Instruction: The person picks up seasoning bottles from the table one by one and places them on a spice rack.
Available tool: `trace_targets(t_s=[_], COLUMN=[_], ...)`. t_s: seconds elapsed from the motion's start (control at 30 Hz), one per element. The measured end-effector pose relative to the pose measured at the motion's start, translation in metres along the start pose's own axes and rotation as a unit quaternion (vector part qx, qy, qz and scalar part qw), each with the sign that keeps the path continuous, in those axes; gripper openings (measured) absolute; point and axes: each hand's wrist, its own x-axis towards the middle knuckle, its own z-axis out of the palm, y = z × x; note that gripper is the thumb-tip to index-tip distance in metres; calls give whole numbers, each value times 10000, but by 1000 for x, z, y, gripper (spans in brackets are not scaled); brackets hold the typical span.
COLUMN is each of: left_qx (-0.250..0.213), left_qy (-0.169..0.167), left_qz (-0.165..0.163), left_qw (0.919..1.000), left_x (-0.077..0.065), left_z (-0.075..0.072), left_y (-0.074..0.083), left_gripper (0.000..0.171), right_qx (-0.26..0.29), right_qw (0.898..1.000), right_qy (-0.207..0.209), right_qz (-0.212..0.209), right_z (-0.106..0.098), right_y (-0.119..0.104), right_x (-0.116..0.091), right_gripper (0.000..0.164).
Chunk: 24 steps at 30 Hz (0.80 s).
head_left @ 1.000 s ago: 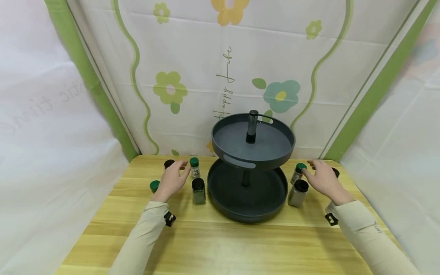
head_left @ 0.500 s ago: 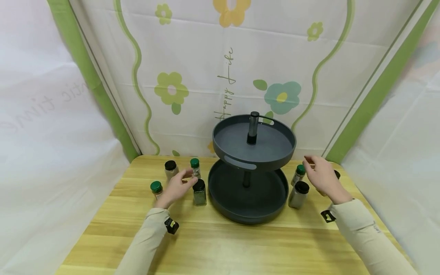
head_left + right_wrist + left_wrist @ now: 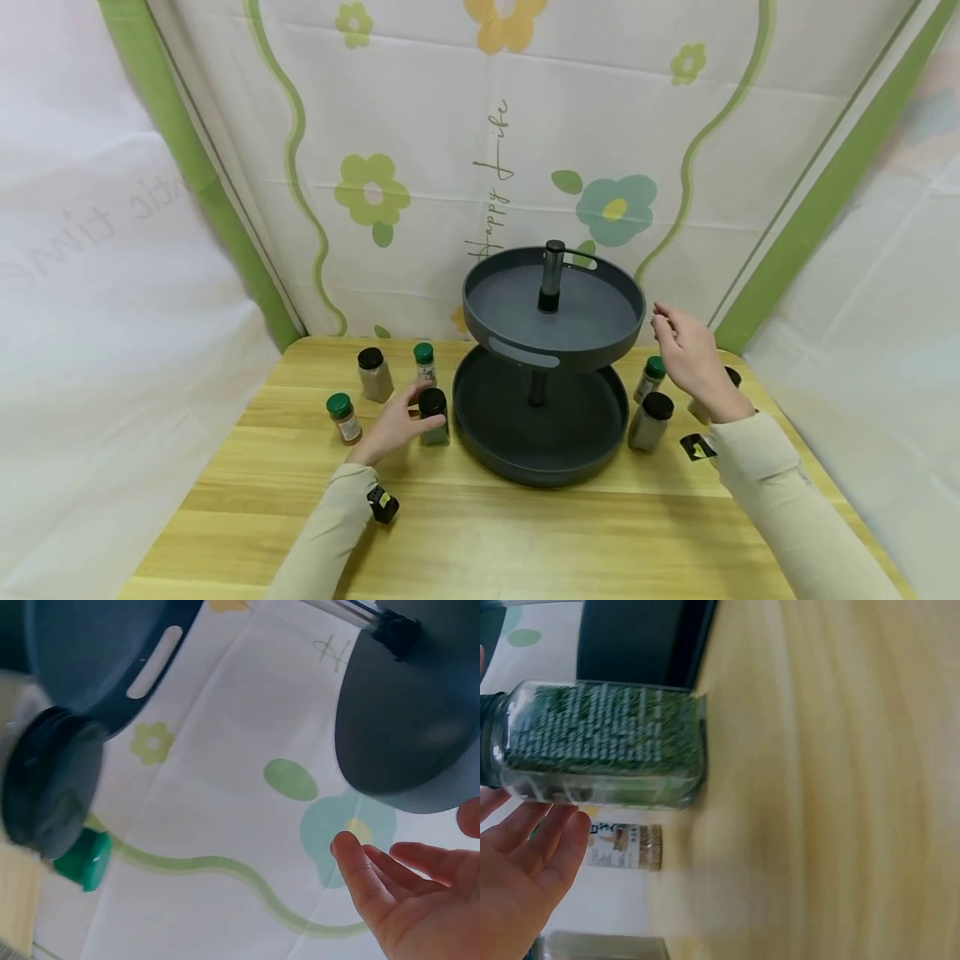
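Two-tier tray stand: dark grey, black-capped post
Herb jar at stand's 8 o'clock: black lid, green flakes, white print
Spice shaker at 9: green cap, white label
Spice jar at 4: black lid, greyish contents
Tabletop: yellow wood grain
Curtain: white, green wavy vines, orange flower at 12, teal flower at 1
Sleeves: cream

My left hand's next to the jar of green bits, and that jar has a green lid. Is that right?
Not quite: the lid is black, as the head view shows. The left hand is indeed next to the jar of green bits.
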Motion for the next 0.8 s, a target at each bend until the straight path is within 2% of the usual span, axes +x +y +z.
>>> trace_targets(t_s=[0.13,0.3,0.5,0.8], left_qx=[108,-33,8,66], left_qy=[40,115,223,325], left_qz=[-89,108,109,18], left_qw=[9999,9999,9997,9994], left_x=[2,5,5,4], left_z=[6,11,16,18], left_y=[-6,-14,-21,-23], left_gripper=[74,69,62,62], right_qx=[100,277,391,408], right_qw=[9999,9996,9989,9990], right_qy=[26,-15,-87,-197], right_qz=[-89,-109,-233,-34], right_z=[-1,-2,-2,0], right_y=[-8,-17,-27,-30], right_x=[5,10,14,19], right_gripper=[56,58,57,60])
